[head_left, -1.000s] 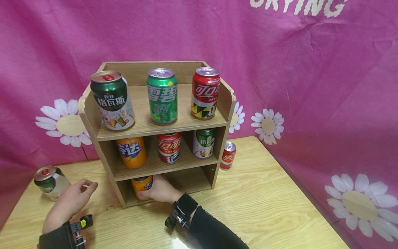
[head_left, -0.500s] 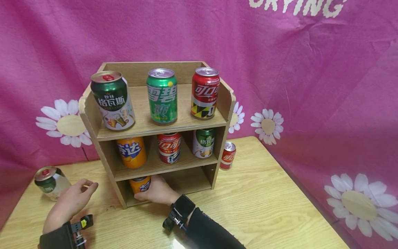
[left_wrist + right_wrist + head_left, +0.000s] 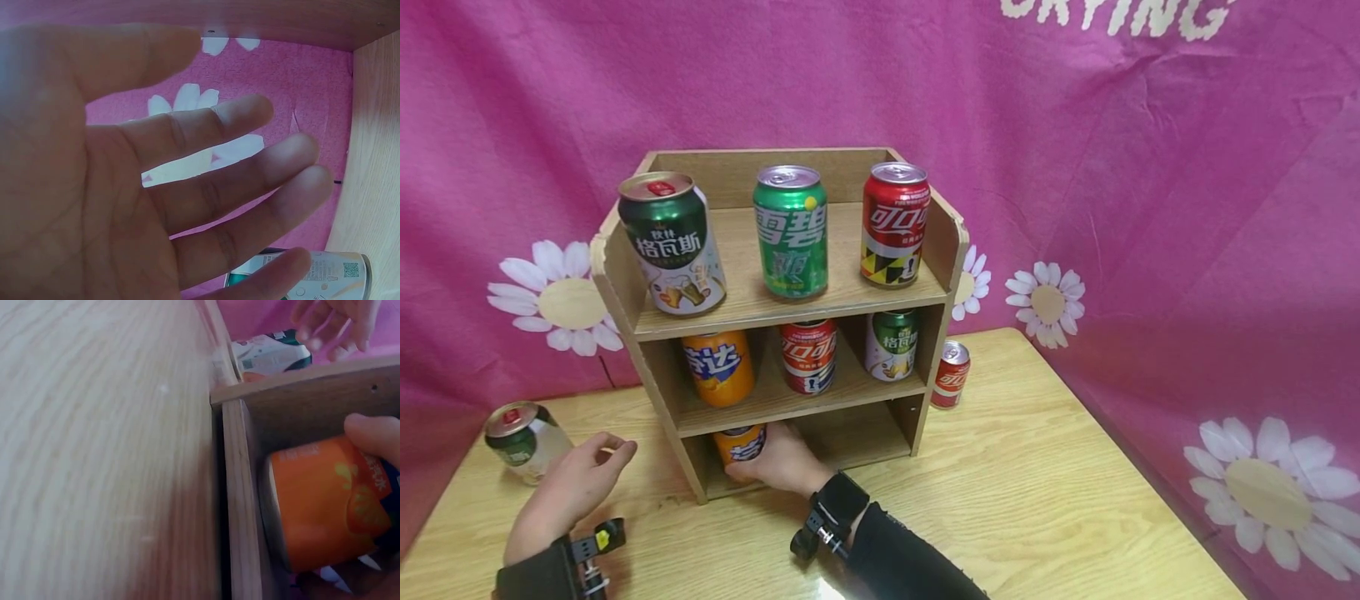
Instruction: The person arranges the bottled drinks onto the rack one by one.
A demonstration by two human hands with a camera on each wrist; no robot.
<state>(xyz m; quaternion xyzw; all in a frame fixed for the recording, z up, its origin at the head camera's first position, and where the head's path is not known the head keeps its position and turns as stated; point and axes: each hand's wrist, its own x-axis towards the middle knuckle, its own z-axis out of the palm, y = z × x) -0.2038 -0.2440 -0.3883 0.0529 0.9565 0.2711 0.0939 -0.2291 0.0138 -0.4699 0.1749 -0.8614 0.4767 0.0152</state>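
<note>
My right hand (image 3: 787, 462) reaches into the bottom left of the wooden shelf (image 3: 820, 410) and grips an orange soda can (image 3: 741, 446). The can is upright there, and its label shows an orange fruit in the right wrist view. The thumb (image 3: 378, 437) lies along the can's side; the other fingers are mostly hidden behind it. My left hand (image 3: 576, 483) hovers at the shelf's left with fingers relaxed and apart, its palm (image 3: 106, 206) holding nothing. Close behind that hand, a green and white can (image 3: 529, 442) stands on the table.
Above, the top level holds a green and white can (image 3: 672, 242), a green can (image 3: 792, 232) and a red can (image 3: 896, 225). On the middle level stand an orange can (image 3: 718, 368), a red can (image 3: 808, 357) and another green-white can (image 3: 891, 346). A red can (image 3: 951, 375) stands right of the shelf.
Within the bottom level, my right hand and the orange can have shifted slightly left, and the can's label has turned a little. My left hand stays where it was.
</note>
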